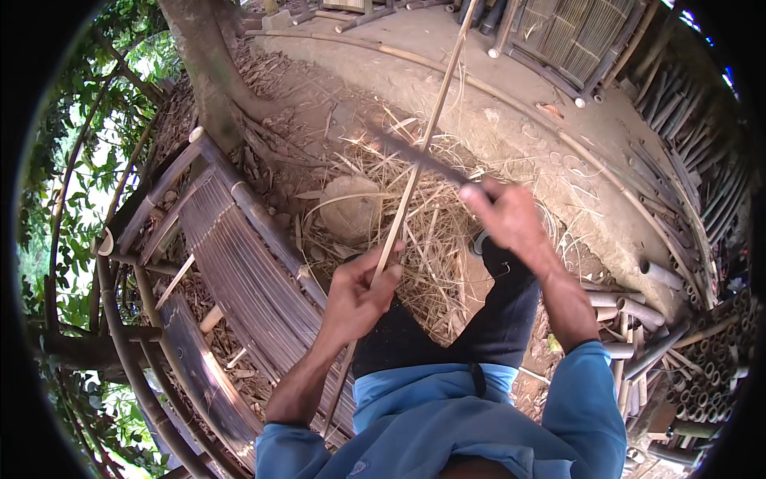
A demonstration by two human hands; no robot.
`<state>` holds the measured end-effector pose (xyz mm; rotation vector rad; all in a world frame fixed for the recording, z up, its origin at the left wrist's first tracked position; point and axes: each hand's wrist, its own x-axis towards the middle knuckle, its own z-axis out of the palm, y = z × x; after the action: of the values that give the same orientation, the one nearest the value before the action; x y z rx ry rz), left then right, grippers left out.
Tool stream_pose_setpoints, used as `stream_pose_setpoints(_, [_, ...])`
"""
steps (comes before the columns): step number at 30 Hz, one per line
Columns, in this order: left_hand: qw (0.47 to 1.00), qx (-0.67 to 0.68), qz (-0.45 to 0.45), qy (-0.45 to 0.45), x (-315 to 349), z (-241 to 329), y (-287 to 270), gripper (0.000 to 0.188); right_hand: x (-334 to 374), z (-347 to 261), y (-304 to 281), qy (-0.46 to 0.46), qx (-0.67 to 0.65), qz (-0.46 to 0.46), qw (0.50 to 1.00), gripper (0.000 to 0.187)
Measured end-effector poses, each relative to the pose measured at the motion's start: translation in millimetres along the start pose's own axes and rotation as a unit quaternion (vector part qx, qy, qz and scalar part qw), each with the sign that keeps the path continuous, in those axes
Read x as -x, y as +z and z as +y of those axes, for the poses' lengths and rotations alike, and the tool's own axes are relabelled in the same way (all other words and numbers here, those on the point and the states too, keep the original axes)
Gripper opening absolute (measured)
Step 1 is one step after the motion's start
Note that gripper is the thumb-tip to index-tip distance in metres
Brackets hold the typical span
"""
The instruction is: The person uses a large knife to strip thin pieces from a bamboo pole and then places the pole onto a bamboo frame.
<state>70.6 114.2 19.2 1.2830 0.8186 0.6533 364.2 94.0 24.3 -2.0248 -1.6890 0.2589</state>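
My left hand (363, 291) is closed round a long, pale bamboo strip (408, 195). The strip slants from beside my left forearm up past the top edge of the view. In my right hand (511, 222) is a knife with a long dark blade (448, 172), smeared by motion towards its tip. In the picture the blade crosses the strip above my left hand; whether the two touch I cannot tell. Beneath them, a heap of bamboo shavings (435, 255) covers the ground between my legs, beside a round flat-topped block (351, 209).
To my left stands a dark bamboo bench (239, 247), with a tree trunk (209, 80) beyond. A long pole (495, 92) runs along the raised earthen ledge (519, 144). Cut bamboo tubes (710, 391) are stacked at right; a woven panel (574, 36) stands at the back.
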Motion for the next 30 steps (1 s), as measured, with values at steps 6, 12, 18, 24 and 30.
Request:
stream_pose_setpoints(6, [0.992, -0.074, 0.01, 0.098, -14, -23, 8, 0.034, 39, -40, 27, -0.181, 0.008, 0.024, 0.983, 0.072])
stream_pose_setpoints(12, [0.997, -0.063, 0.005, 0.045, -4, -7, 9, 0.028, 30, -14, 17, -0.104, 0.047, -0.039, 0.993, 0.077])
stream_pose_setpoints(18, [0.984, -0.175, 0.016, 0.017, 41, -24, -13, 0.026, -25, 29, -1, 0.009, 0.024, -0.003, 1.0, 0.086])
stream_pose_setpoints(24, [0.979, -0.199, -0.026, -0.04, 105, -51, -15, 0.027, -64, 128, -40, 0.196, -0.141, 0.112, 0.964, 0.09])
stream_pose_setpoints(30, [0.975, -0.201, -0.083, -0.051, 101, -86, -51, 0.037, -51, 65, 10, 0.182, -0.489, 0.095, 0.848, 0.038])
